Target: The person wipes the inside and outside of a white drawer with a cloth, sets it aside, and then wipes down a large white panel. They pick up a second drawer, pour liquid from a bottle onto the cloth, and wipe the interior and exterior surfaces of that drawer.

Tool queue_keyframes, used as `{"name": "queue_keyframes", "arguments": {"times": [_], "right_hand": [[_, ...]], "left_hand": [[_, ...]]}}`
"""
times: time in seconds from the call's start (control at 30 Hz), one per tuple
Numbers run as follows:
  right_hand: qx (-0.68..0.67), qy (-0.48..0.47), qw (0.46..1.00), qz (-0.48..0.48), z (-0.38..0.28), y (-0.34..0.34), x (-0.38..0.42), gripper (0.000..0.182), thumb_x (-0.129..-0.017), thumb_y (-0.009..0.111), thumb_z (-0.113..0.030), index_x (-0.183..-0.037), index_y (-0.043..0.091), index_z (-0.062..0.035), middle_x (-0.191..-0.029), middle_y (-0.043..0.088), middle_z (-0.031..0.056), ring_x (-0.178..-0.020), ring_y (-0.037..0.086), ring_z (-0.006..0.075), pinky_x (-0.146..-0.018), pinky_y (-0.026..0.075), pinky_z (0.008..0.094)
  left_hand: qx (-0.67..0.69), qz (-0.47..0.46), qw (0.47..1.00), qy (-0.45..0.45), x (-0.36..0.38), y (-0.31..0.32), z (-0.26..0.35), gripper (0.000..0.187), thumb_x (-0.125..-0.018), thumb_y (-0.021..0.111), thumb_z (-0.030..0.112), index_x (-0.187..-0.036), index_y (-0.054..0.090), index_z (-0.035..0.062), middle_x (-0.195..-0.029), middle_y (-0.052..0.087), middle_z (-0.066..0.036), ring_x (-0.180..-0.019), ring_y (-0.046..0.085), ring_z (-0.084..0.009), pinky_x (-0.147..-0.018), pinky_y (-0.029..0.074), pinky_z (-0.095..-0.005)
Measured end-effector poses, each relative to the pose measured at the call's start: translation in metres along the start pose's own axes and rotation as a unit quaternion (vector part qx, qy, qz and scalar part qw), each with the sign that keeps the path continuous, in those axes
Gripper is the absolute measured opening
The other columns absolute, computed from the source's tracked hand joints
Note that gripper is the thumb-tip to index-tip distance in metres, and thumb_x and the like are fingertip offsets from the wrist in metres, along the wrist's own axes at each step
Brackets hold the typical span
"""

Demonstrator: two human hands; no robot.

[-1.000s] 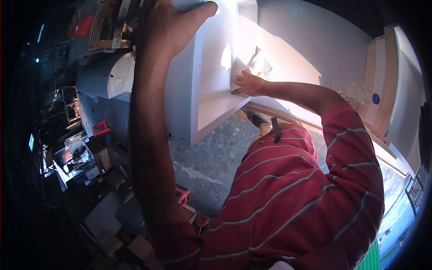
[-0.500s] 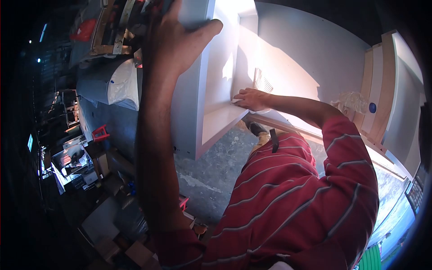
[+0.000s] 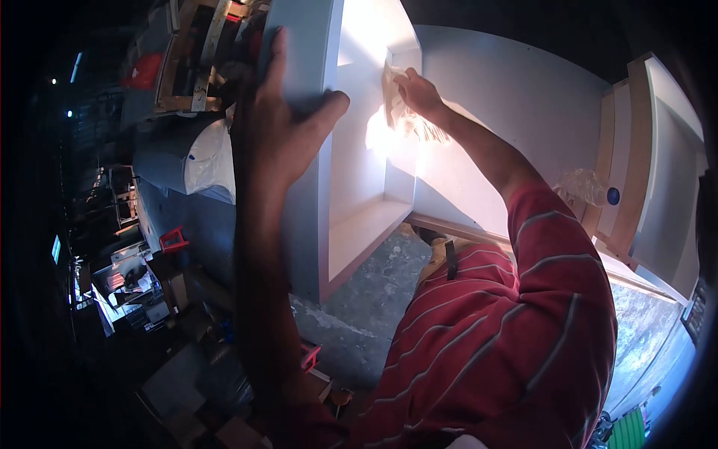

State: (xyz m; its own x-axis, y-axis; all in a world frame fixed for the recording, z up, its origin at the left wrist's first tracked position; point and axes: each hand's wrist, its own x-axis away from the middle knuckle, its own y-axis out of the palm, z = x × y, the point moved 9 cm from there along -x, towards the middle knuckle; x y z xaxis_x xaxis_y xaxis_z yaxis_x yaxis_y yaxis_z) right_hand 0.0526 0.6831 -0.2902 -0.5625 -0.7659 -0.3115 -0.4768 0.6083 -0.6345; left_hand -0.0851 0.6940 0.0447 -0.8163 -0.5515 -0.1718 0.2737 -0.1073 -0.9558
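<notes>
My right hand (image 3: 420,93) is closed on a pale cloth (image 3: 390,97), which hangs against the inner corner of a white cabinet (image 3: 359,217). Strong light washes out part of the cloth and the panel around it. On the cabinet's outer side lies my left hand (image 3: 292,131), its fingers stretched upward and its thumb spread toward the front edge. Nothing shows in that hand, though it is dark and slightly blurred.
A broad white panel (image 3: 516,97) adjoins the cabinet. At the right, a clear plastic bottle (image 3: 587,187) with a blue cap lies by wooden strips (image 3: 634,157). A red stool (image 3: 173,239) stands at the left on the grey floor (image 3: 374,262).
My right hand has moved up from the cabinet's lower inner corner, taking the cloth along. My left hand has slid slightly down and left in view, still at the cabinet's side.
</notes>
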Motion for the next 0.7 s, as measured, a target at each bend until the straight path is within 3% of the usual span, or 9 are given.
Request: {"name": "queue_keyframes", "arguments": {"times": [0.07, 0.13, 0.17, 0.27, 0.4, 0.53, 0.6, 0.67, 0.7], "right_hand": [[-0.047, -0.097, 0.994, -0.011, -0.033, 0.009, 0.035, 0.019, -0.080, 0.057, -0.010, -0.099, 0.059, -0.0052, -0.087, 0.055, 0.0160, -0.075, 0.057, 0.0330, -0.069, 0.049, 0.0407], [0.047, -0.164, 0.976, -0.133, -0.052, 0.038, 0.081, 0.042, -0.080, 0.059, -0.024, -0.118, 0.053, -0.0075, -0.104, 0.051, 0.0135, -0.103, 0.049, 0.0288, -0.089, 0.040, 0.0439], [0.091, -0.198, 0.965, -0.143, -0.053, 0.045, 0.094, 0.041, -0.080, 0.058, -0.028, -0.116, 0.057, -0.0088, -0.117, 0.047, 0.0111, -0.118, 0.038, 0.0251, -0.099, 0.031, 0.0423], [0.110, -0.246, 0.944, -0.192, -0.036, 0.054, 0.082, 0.034, -0.079, 0.059, -0.025, -0.109, 0.062, -0.0089, -0.120, 0.045, 0.0102, -0.120, 0.036, 0.0245, -0.102, 0.030, 0.0396], [0.037, -0.204, 0.976, -0.060, -0.006, 0.026, 0.019, 0.028, -0.077, 0.062, -0.011, -0.104, 0.056, -0.0096, -0.109, 0.052, 0.0107, -0.106, 0.050, 0.0259, -0.089, 0.042, 0.0385], [0.011, -0.064, 0.992, -0.110, 0.012, 0.023, -0.035, 0.041, -0.077, 0.059, -0.007, -0.116, 0.049, -0.0081, -0.105, 0.056, 0.0146, -0.102, 0.051, 0.0306, -0.088, 0.043, 0.0392], [-0.037, 0.079, 0.990, -0.108, 0.030, 0.019, -0.046, 0.055, -0.076, 0.058, -0.007, -0.129, 0.042, -0.0078, -0.107, 0.056, 0.0167, -0.101, 0.052, 0.0329, -0.087, 0.044, 0.0399], [-0.029, 0.066, 0.994, -0.085, 0.033, 0.024, -0.046, 0.063, -0.076, 0.056, -0.008, -0.136, 0.036, -0.0084, -0.107, 0.056, 0.0185, -0.100, 0.051, 0.0342, -0.086, 0.044, 0.0398], [-0.079, 0.035, 0.996, 0.001, 0.032, 0.019, -0.045, 0.062, -0.076, 0.055, -0.009, -0.136, 0.036, -0.0086, -0.106, 0.055, 0.0195, -0.100, 0.051, 0.0349, -0.087, 0.044, 0.0400]], "left_hand": [[0.006, -0.013, 1.000, -0.017, 0.001, 0.000, -0.001, 0.091, -0.062, 0.066, 0.040, -0.142, 0.030, 0.0166, -0.126, 0.043, -0.028, -0.113, 0.047, -0.0430, -0.095, 0.039, -0.0460], [-0.006, -0.002, 1.000, -0.011, 0.001, -0.003, 0.002, 0.092, -0.061, 0.067, 0.038, -0.141, 0.030, 0.0162, -0.126, 0.043, -0.028, -0.113, 0.047, -0.0423, -0.094, 0.040, -0.0462], [0.010, -0.011, 1.000, -0.020, 0.001, -0.002, 0.001, 0.091, -0.061, 0.067, 0.037, -0.141, 0.031, 0.0147, -0.124, 0.044, -0.027, -0.112, 0.048, -0.0419, -0.093, 0.040, -0.0462], [0.031, -0.010, 0.999, -0.006, 0.002, -0.001, 0.002, 0.089, -0.061, 0.068, 0.032, -0.140, 0.032, 0.0116, -0.122, 0.045, -0.027, -0.110, 0.049, -0.0409, -0.092, 0.041, -0.0459], [0.049, -0.004, 0.999, 0.017, 0.004, -0.003, 0.008, 0.086, -0.062, 0.069, 0.023, -0.139, 0.033, 0.0069, -0.118, 0.047, -0.025, -0.107, 0.050, -0.0392, -0.091, 0.042, -0.0447], [0.076, -0.021, 0.997, -0.005, 0.003, -0.003, 0.009, 0.086, -0.062, 0.069, 0.020, -0.138, 0.034, 0.0061, -0.120, 0.047, -0.025, -0.108, 0.050, -0.0387, -0.092, 0.041, -0.0438], [0.071, -0.020, 0.997, -0.005, 0.003, -0.004, 0.010, 0.086, -0.061, 0.069, 0.019, -0.138, 0.033, 0.0054, -0.120, 0.047, -0.025, -0.108, 0.050, -0.0388, -0.092, 0.041, -0.0438], [0.072, -0.018, 0.997, 0.002, 0.004, -0.004, 0.009, 0.087, -0.061, 0.069, 0.019, -0.139, 0.032, 0.0054, -0.120, 0.047, -0.025, -0.108, 0.050, -0.0387, -0.092, 0.041, -0.0438], [0.074, -0.016, 0.997, 0.009, 0.004, -0.004, 0.009, 0.087, -0.061, 0.069, 0.019, -0.139, 0.032, 0.0055, -0.121, 0.047, -0.025, -0.108, 0.050, -0.0385, -0.092, 0.041, -0.0439]]}}
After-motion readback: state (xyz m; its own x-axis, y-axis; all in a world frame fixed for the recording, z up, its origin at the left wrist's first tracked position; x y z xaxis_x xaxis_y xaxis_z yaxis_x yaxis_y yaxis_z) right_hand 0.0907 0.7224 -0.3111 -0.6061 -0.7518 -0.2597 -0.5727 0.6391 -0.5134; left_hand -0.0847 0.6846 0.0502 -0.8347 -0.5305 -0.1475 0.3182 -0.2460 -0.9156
